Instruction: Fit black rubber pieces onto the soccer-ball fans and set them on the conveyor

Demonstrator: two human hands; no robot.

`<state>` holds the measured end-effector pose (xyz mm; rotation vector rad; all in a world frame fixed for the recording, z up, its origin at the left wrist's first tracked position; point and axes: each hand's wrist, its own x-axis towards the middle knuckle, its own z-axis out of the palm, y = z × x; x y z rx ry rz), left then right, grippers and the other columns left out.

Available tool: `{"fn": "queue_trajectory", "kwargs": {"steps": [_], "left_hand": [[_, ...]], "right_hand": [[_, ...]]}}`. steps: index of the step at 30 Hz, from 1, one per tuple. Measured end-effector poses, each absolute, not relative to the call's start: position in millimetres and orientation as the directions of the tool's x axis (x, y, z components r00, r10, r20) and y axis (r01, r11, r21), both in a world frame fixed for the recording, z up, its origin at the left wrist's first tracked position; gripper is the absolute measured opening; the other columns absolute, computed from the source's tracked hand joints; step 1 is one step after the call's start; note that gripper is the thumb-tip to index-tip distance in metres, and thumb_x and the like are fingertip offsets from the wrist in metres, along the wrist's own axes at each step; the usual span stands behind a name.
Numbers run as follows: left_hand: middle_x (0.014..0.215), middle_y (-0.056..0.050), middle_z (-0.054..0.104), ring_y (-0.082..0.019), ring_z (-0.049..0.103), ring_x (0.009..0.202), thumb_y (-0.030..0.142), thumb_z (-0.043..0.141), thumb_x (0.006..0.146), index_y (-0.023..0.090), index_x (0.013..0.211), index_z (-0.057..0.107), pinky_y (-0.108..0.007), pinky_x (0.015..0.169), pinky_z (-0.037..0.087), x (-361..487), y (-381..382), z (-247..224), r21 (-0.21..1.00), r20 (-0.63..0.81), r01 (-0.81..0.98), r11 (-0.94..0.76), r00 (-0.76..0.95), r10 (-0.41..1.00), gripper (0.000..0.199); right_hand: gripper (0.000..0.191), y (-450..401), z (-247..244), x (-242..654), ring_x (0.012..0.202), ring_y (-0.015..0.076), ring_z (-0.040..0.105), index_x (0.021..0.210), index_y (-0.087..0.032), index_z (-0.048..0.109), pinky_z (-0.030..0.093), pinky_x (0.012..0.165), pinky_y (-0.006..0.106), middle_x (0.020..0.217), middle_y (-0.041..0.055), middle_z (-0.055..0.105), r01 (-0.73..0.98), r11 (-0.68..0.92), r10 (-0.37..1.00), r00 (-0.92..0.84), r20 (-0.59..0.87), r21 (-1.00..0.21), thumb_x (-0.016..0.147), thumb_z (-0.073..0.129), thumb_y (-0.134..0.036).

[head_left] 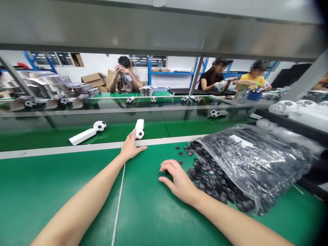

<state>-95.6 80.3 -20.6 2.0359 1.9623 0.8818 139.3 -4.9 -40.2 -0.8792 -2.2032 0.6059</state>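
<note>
My left hand (130, 147) reaches to the far edge of the green table, fingers stretched out and thumb spread. Its fingertips meet the near side of a white handheld device with a football-patterned head (139, 134); whether they touch it I cannot tell. My right hand (176, 177) hovers low over the table, fingers curved and apart from the thumb, with nothing visible in it. Beside it lies a heap of small black plastic pieces (212, 177), spilling from a clear plastic bag (256, 157). A few loose black pieces (180, 154) are scattered beyond the right hand.
Another football-headed device (84, 136) lies on the green conveyor belt (156, 128), left of my hand. More ride farther back, one at right (215, 113). A dark rack (307, 124) with white parts borders the right. A metal shelf (153, 27) hangs overhead. Several people work opposite.
</note>
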Motion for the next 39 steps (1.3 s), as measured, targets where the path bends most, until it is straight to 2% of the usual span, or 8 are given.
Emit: {"fn": "queue_trajectory", "kwargs": {"steps": [3,6,9,18,39], "left_hand": [[0.141,-0.02,0.028,-0.036,0.031,0.127,0.047,0.057,0.074,0.017,0.138,0.022,-0.05,0.099,0.031,-91,76,-42,0.423,0.269,0.9,-0.11,-0.009,0.963,0.078],[0.134,-0.014,0.042,-0.03,0.035,0.125,0.047,0.048,0.08,0.018,0.13,0.04,-0.045,0.103,0.028,-90,67,-48,0.331,0.252,0.928,-0.168,0.085,0.964,0.058],[0.132,-0.012,0.046,-0.029,0.035,0.126,0.046,0.042,0.084,0.017,0.121,0.051,-0.044,0.104,0.026,-90,63,-49,0.258,0.246,0.945,-0.202,0.138,0.959,0.048],[0.133,-0.011,0.045,-0.028,0.036,0.125,0.048,0.035,0.087,0.018,0.123,0.049,-0.044,0.102,0.029,-90,64,-49,0.164,0.245,0.963,-0.213,0.169,0.955,0.049],[0.131,-0.012,0.046,-0.029,0.037,0.124,0.046,0.036,0.087,0.016,0.122,0.05,-0.044,0.102,0.03,-88,63,-47,0.154,0.25,0.963,-0.222,0.18,0.952,0.048]], "right_hand": [[0.016,-7,-41,143,0.101,0.0179,0.046,0.094,-0.021,0.051,0.039,0.09,0.035,0.103,0.0047,0.052,0.462,0.666,0.732,-0.554,0.396,-0.585,0.08,0.058,-0.017],[0.015,-8,-41,144,0.099,0.0179,0.046,0.093,-0.021,0.052,0.04,0.088,0.034,0.103,0.0043,0.053,0.488,0.667,0.732,-0.57,0.373,-0.562,0.079,0.059,-0.018],[0.012,-9,-40,144,0.096,0.0174,0.047,0.09,-0.02,0.053,0.04,0.087,0.034,0.1,0.0037,0.055,0.512,0.663,0.735,-0.581,0.348,-0.546,0.08,0.059,-0.019],[0.005,-12,-33,143,0.095,0.017,0.048,0.085,-0.019,0.057,0.04,0.087,0.034,0.096,0.0032,0.059,0.557,0.664,0.732,-0.619,0.284,-0.499,0.081,0.058,-0.023],[0.006,-9,-33,144,0.094,0.0176,0.048,0.085,-0.019,0.056,0.04,0.087,0.035,0.096,0.004,0.059,0.527,0.683,0.71,-0.64,0.291,-0.507,0.081,0.059,-0.022]]}}
